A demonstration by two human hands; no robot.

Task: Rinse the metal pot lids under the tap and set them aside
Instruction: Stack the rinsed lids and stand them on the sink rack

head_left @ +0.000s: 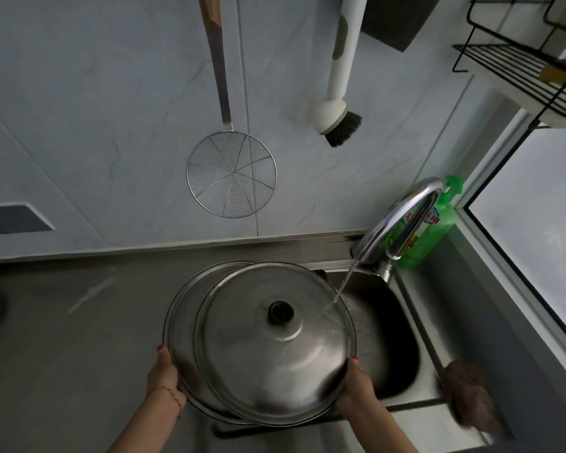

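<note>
Gripping two round, domed metal pot lids by their near rims, one in each hand: left hand (162,374) curled on the rim of the rear lid (183,325), grip pinching its edge; right hand (356,384) pinching the rim of the front lid (268,351), the one with a single dark round knob (280,312) at its centre. Holding both lids overlapped and tilted over the left edge of the one stainless steel sink basin (396,351), the front lid partly covering the rear one. Catching one thin stream of water (343,282) on the far right rim of the front lid. Lying on the sink's right ledge, one brownish scrubbing pad (468,393), blurred. Spreading to the left, the grey steel desk (62,338). Curving over the basin, one chrome gooseneck tap (402,214), running. Standing just behind the tap, one green plastic dish-soap bottle (438,223), its label showing red and white characters too small to read. Hanging on the pale tiled wall, one round wire skimmer with a wooden handle (231,178) and one white-handled brush with dark bristles (339,122). Sitting at far right, one black wire rack (517,67).
</note>
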